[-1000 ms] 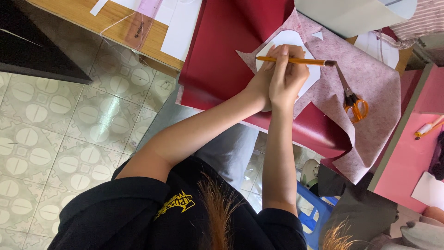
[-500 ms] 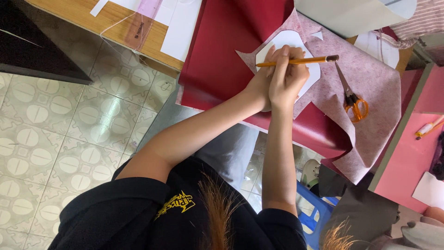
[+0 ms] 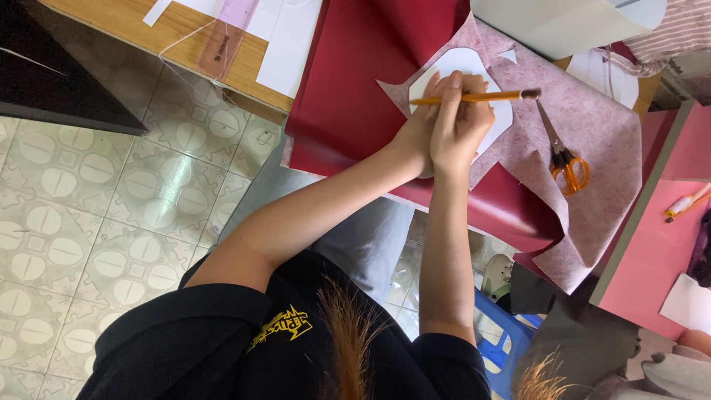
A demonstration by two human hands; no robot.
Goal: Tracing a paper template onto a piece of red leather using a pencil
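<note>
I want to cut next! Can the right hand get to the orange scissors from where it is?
Probably yes. The scissors lie in the open on the speckled sheet, just beside the right hand, with nothing between them. But that hand's grip is full: it holds the pencil, so it would need to put that down first.

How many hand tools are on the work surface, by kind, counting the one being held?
Pencils: 1, the yellow pencil held in the right hand over the white paper template
Scissors: 1, the orange-handled scissors lying on the speckled material
Rulers: 1, the clear ruler on the wooden table
Total: 3
</note>
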